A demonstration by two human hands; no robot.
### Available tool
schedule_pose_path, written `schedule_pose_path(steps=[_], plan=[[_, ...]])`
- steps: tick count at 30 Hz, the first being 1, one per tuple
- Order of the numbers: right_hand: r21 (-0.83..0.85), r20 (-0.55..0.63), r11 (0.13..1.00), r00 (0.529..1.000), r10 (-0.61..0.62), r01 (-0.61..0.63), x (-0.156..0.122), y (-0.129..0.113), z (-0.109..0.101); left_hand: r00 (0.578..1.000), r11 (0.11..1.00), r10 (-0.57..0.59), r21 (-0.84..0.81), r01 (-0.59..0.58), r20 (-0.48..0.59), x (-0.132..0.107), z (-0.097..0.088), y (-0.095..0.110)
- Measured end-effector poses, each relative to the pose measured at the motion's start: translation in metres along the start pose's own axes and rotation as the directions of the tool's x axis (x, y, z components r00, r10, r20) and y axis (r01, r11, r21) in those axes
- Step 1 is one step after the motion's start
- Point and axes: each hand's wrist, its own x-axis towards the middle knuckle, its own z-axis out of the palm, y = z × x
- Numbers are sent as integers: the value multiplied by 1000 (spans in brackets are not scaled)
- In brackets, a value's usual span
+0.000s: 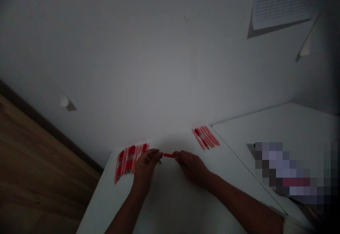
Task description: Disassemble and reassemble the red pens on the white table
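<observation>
Both hands meet over a white table (172, 198) in dim light. My left hand (146, 165) and my right hand (192, 166) each pinch one end of a red pen (168, 155) held level between them. Just left of my left hand lies a row of several red and pink pens (129, 159), side by side near the table's far left corner. A second, smaller row of pink and red pens (205, 136) lies beyond my right hand near the far edge.
A second white table (278, 127) adjoins on the right, bearing a blurred-out object (292, 173). A white wall rises behind both tables, with a printed sheet (281, 3) at top right. Wooden floor (32, 163) lies to the left.
</observation>
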Motion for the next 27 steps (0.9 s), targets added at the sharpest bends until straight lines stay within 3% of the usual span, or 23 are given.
schedule_pose_path(steps=[7,15,18,23,27], plan=[[6,21,1000,1000,-16,16,0,-2,-3,996,991,22,132,-33,84,0,-1,0],[34,-4,999,1000,3,-3,1,-2,-2,996,967,74,240,-81,41,8,-11,-1],[26,-9,1000,1000,7,-6,1,-1,-2,990,890,141,435,-136,22,11,-16,-4],[27,-18,1000,1000,12,-11,1,-1,-2,946,671,239,666,-325,221,9,-17,-14],[47,-15,999,1000,9,-8,1,0,-2,935,569,207,742,-353,287,9,-18,-20]])
